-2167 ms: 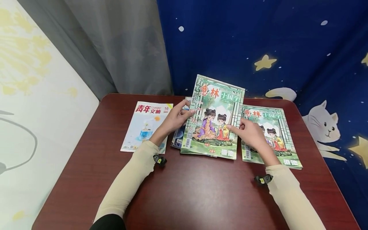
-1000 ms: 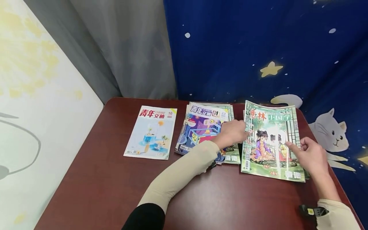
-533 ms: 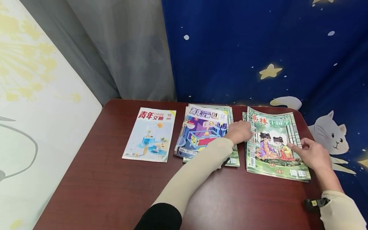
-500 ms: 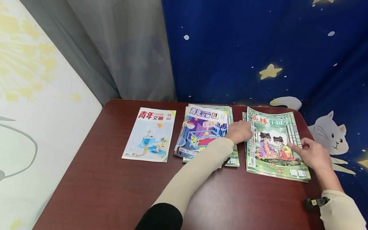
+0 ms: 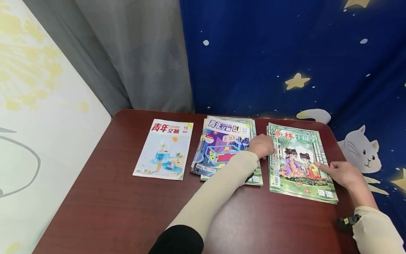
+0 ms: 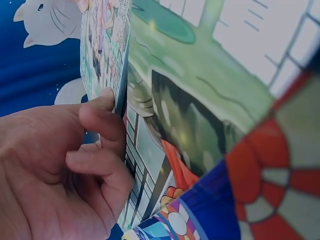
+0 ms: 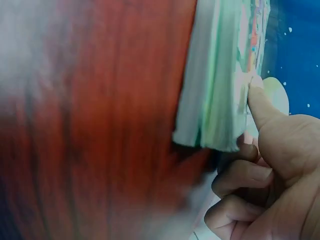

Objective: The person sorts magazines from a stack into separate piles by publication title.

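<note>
A green magazine point(image 5: 301, 158) with two cartoon figures on its cover lies on a matching one at the table's right, their edges nearly lined up. My left hand point(image 5: 262, 145) reaches across and holds its left edge. In the left wrist view, that hand point(image 6: 75, 160) has a fingertip on the cover and other fingers curled beside the edge. At the right edge my right hand point(image 5: 347, 174) holds the magazine, thumb on the cover. The right wrist view shows the right hand's point(image 7: 270, 165) other fingers curled below the page block point(image 7: 215, 100).
A purple magazine point(image 5: 222, 148) overlaps green ones in a middle pile, partly under my left sleeve point(image 5: 215, 190). A white magazine point(image 5: 163, 150) lies further left. The dark red table point(image 5: 120, 211) backs onto a grey curtain point(image 5: 149, 53) and a blue one point(image 5: 253, 53).
The green magazine was carried right, from over the middle pile onto its match, by both hands. Its raised, bent top edge has since come down flat.
</note>
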The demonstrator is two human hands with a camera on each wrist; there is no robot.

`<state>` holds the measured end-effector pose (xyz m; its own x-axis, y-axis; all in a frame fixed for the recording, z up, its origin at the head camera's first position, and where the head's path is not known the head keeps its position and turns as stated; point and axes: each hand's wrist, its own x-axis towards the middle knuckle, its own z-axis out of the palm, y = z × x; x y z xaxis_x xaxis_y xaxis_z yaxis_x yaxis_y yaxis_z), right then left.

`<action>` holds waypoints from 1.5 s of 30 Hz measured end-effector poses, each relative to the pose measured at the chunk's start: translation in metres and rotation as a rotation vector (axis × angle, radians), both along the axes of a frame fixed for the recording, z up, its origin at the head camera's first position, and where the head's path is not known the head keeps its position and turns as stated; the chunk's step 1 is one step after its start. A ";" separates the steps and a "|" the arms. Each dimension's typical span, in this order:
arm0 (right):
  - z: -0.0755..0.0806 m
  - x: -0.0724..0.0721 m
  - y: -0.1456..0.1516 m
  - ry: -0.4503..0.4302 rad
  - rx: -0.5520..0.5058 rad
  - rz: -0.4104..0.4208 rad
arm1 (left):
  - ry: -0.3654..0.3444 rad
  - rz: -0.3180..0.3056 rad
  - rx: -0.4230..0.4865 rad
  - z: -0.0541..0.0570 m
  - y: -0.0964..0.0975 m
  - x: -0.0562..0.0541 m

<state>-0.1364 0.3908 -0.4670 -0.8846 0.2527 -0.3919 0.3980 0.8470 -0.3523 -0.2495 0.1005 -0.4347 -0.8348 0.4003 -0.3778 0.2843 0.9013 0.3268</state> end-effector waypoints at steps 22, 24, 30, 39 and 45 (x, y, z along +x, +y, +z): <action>0.015 0.013 -0.026 0.128 0.296 -0.100 | -0.245 0.159 0.435 0.010 -0.025 -0.014; 0.017 0.012 -0.029 0.170 0.294 -0.105 | -0.244 0.155 0.525 0.015 -0.037 -0.013; 0.017 -0.002 -0.066 0.370 0.251 -0.104 | -0.091 0.090 0.405 0.028 -0.072 -0.003; 0.029 -0.009 -0.136 0.569 0.176 0.063 | -0.036 0.080 0.415 0.043 -0.123 0.003; 0.029 -0.005 -0.176 0.478 0.164 0.046 | 0.076 0.219 0.319 0.051 -0.160 -0.006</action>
<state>-0.1412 0.2151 -0.4379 -0.9670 0.2338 0.1012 0.1860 0.9193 -0.3469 -0.2554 -0.0595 -0.3833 -0.9344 0.2965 -0.1975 0.1301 0.8001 0.5856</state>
